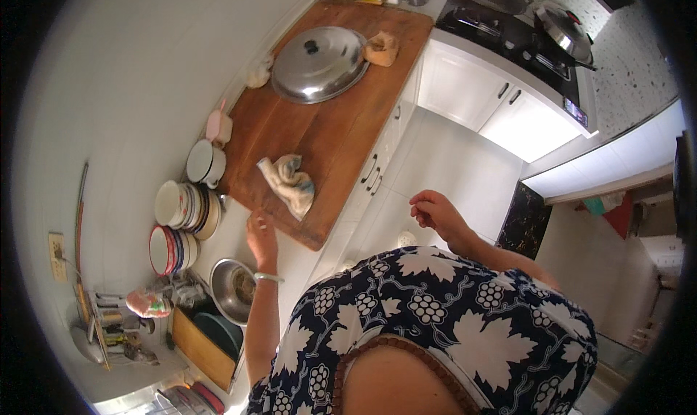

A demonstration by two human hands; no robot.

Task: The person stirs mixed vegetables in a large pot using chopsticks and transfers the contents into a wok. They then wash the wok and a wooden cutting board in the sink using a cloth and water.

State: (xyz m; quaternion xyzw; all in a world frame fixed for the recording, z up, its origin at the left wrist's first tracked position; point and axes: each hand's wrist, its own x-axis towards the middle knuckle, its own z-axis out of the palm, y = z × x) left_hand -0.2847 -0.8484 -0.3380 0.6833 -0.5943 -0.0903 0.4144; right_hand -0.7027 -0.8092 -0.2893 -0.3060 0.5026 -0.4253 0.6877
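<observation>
My left hand [262,237] is at the near left edge of a large wooden board [326,126] on the counter. Its fingers overlap the board's edge from above; whether they touch it I cannot tell. A crumpled cloth towel [291,183] lies on the board just beyond that hand. Out over the floor, my right hand [438,214] hangs in the air with loosely bent fingers and nothing in it. Farther up the board rest a round metal lid [321,66] with a black knob and a folded tan cloth [381,49].
Stacked enamel bowls [170,203] and a white enamel pot [202,162] line the wall at left. A steel bowl [220,284] sits beside my left forearm. A lidded pan [566,31] stands on the black gas stove [503,36]. White cabinets [463,83] border the tiled floor [452,159].
</observation>
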